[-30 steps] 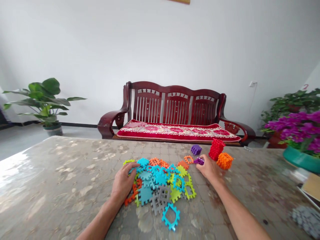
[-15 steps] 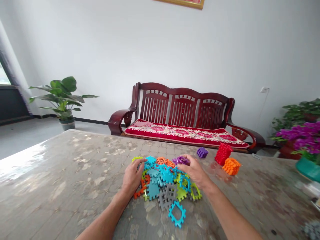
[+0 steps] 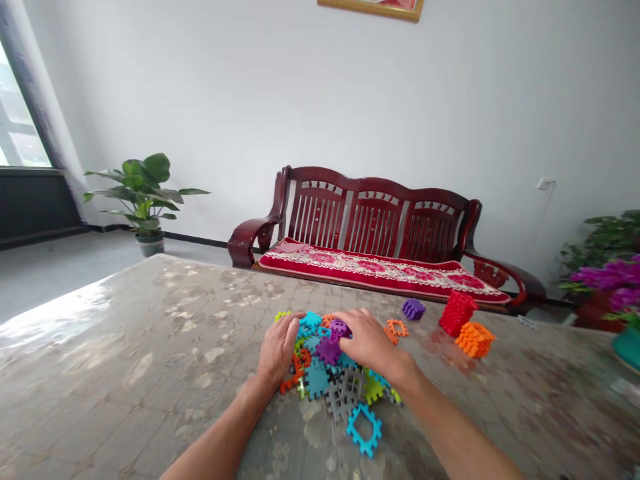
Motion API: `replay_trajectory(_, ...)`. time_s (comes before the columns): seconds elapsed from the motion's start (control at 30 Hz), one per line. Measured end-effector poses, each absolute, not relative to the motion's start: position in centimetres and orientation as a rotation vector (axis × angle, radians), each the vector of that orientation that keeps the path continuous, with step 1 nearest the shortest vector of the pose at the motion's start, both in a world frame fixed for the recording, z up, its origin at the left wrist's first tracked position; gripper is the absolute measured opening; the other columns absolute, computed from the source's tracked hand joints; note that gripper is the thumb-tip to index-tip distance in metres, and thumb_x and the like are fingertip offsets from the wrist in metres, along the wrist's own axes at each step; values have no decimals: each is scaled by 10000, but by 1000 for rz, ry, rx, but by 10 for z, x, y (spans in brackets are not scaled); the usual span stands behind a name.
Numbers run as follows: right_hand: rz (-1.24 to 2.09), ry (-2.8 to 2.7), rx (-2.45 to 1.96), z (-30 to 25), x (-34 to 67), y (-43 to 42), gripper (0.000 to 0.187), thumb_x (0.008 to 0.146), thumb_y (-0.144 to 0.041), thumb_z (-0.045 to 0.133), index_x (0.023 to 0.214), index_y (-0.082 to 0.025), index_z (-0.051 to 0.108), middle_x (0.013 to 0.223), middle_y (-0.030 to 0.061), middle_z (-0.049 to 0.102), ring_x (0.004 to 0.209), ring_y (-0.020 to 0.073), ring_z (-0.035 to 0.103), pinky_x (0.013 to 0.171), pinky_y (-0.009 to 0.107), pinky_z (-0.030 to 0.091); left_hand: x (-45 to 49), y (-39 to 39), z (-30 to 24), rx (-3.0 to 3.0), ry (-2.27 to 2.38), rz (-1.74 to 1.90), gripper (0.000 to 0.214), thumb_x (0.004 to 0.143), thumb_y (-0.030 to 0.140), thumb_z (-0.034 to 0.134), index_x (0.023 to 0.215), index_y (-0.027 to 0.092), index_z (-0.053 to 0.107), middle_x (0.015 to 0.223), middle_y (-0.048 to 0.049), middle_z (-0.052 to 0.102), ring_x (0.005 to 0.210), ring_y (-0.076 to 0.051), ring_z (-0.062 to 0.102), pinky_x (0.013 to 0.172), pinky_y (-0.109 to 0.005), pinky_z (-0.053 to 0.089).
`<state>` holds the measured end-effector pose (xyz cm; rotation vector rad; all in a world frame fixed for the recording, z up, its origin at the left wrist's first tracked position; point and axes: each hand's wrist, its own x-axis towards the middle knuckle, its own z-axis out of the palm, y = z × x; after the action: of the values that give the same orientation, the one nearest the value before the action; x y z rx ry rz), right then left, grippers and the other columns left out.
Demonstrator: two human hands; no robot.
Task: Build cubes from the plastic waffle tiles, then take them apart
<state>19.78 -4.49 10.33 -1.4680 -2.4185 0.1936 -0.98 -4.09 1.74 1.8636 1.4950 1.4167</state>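
Note:
A heap of notched plastic interlocking tiles in turquoise, grey, lime and orange lies between my hands, with a teal tile (image 3: 317,380) and a grey tile (image 3: 345,393) at its near side. My right hand (image 3: 370,341) reaches over the heap, thumb and fingers closed on purple interlocking tiles (image 3: 340,329). Just below, a flat purple tile (image 3: 329,351) shows on the heap. My left hand (image 3: 279,350) lies along the heap's left edge, fingers stretched forward, holding nothing visible. A blue frame-shaped tile (image 3: 365,429) sits apart at the near end.
On the patterned table (image 3: 190,347), a purple stack (image 3: 414,309), a red stack (image 3: 457,313) and an orange stack (image 3: 475,340) stand to the right. An orange frame tile (image 3: 397,327) lies beyond my right hand. A wooden bench (image 3: 375,227) stands behind the table.
My right hand has moved left over the heap with the purple tiles. An orange frame tile now shows to its right. The view has shifted slightly left.

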Motion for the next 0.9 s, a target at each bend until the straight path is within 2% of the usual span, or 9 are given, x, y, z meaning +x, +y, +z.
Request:
replay_trajectory(0.17,55,-2561,-1415,109,204,-50,550,761,-115,488,1291,-213,598,1127,71,681,1032,223,522,931,324,340,-10,-40,16,1878,1493,1392,498,960,460,280,1067,209,697,1118,-76,710,1069,-218,622,993,-387,454)
replay_trajectory(0.33,155,-2417,-1315,102,209,-42,468,830,-90,405,1182,-237,677,1068,44,720,994,209,561,921,319,371,-10,-40,16,1893,1480,1378,499,959,452,274,1085,212,693,1111,-77,709,1067,-220,619,988,-390,458)
replay_trajectory(0.47,279,-2237,-1387,89,223,-35,437,827,-120,430,1120,-276,714,1000,25,741,965,219,601,873,326,423,-11,-39,15,1937,1489,1344,499,959,445,280,1139,210,682,1158,-84,695,1111,-223,601,1020,-406,440)
replay_trajectory(0.57,345,-2207,-1398,77,241,-35,406,783,-131,477,1045,-290,743,1034,8,744,1007,223,615,922,351,424,-11,-38,14,2038,1454,1283,461,952,408,311,1186,241,671,1198,-73,684,1155,-217,580,1054,-412,416)
replay_trajectory(0.73,502,-2151,-1410,53,280,-32,384,714,-119,483,915,-286,764,960,-4,758,953,216,660,906,357,459,-8,-37,15,2190,1464,1124,418,943,379,354,1099,265,725,1223,-65,679,1177,-231,572,1064,-437,393)
replay_trajectory(0.8,446,-1998,-1500,43,302,-24,344,733,-162,490,943,-251,748,969,23,751,945,222,662,889,359,474,-8,-36,15,2202,1488,1103,431,947,396,345,1060,269,740,1203,-63,690,1145,-234,591,1050,-440,404)
replay_trajectory(0.9,189,-1680,-1669,33,338,-4,422,771,-260,494,1153,-187,656,1140,85,688,1051,240,616,954,385,449,-8,-35,13,2168,1497,1135,446,948,431,341,1032,268,747,1156,-57,711,1092,-230,619,1028,-419,428)
